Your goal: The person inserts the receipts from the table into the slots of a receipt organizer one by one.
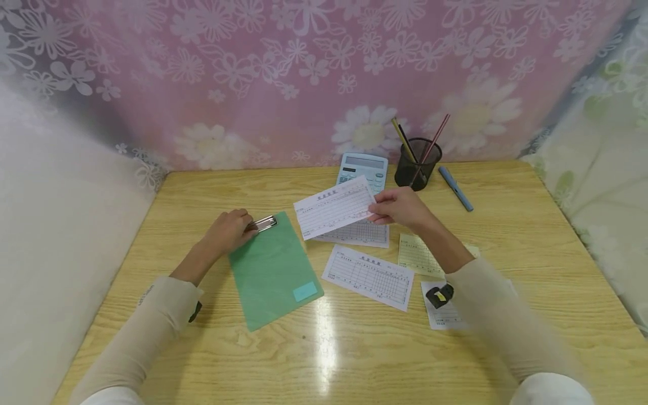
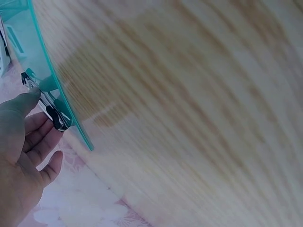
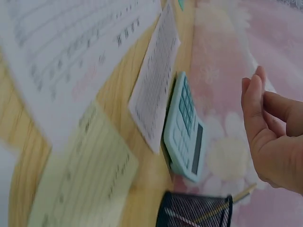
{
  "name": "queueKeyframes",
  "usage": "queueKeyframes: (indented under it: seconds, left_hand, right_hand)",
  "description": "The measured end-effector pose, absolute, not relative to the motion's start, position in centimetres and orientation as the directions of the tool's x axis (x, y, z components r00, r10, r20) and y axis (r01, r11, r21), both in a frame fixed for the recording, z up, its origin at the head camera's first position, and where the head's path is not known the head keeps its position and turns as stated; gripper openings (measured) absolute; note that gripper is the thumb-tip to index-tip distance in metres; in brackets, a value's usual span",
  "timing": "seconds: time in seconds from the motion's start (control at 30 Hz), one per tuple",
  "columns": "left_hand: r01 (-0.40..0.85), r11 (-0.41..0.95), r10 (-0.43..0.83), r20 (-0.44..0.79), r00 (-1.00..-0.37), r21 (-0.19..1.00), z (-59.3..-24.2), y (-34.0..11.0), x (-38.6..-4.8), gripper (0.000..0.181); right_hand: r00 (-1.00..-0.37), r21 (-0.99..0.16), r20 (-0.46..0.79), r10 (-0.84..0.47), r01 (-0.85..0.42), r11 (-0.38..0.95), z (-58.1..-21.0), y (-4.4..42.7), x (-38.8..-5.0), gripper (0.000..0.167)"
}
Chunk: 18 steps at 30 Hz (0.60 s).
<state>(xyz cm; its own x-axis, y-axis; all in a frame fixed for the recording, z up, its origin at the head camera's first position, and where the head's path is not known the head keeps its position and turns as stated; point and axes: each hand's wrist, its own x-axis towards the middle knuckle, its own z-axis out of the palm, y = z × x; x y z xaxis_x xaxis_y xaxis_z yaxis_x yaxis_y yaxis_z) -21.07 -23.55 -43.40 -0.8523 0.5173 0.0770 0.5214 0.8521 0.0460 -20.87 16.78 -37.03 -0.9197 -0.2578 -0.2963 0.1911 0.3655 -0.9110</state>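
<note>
My left hand [image 1: 228, 230] is at the top of a green clipboard [image 1: 273, 264], pinching its metal clip [image 1: 265, 223]. In the left wrist view, thumb and fingers sit on either side of the clip [image 2: 47, 104]. A white printed form slip [image 1: 334, 208] is raised above the table, its right edge pinched by my right hand [image 1: 402, 208]. Beneath it a second white slip [image 1: 359, 233] lies partly covered. Another printed slip [image 1: 369, 277] lies flat, right of the clipboard. In the right wrist view, the thumb and fingers of my right hand [image 3: 274, 123] come together.
A light blue calculator [image 1: 377, 169] stands at the back, near a black mesh pen holder [image 1: 419, 163] and a blue pen [image 1: 455, 188]. A yellow slip [image 1: 417, 256] and a white slip [image 1: 442, 320] lie partly under the right forearm. The clipboard bears a blue label [image 1: 305, 292].
</note>
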Motion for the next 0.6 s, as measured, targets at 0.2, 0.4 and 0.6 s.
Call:
queueKeyframes:
  seconds: [0.2, 0.4, 0.6]
  left_hand:
    - [0.531, 0.845, 0.527, 0.078, -0.847, 0.056, -43.4, -23.5, -21.3, 0.019]
    - [0.512, 0.857, 0.51, 0.054, -0.858, 0.054, -43.1, -23.3, -21.4, 0.019]
    - [0.546, 0.838, 0.544, 0.082, -0.835, 0.009, -43.4, -23.3, -21.4, 0.019]
  right_hand:
    - [-0.864, -0.87, -0.408, -0.294, 0.27, 0.413, -38.6, 12.9, -21.5, 0.034]
    - [-0.804, -0.818, -0.509, -0.307, 0.342, 0.462, -40.1, 9.5, -21.4, 0.037]
    - [-0.765, -0.783, -0.561, -0.317, 0.365, 0.504, -41.1, 6.4, -21.0, 0.031]
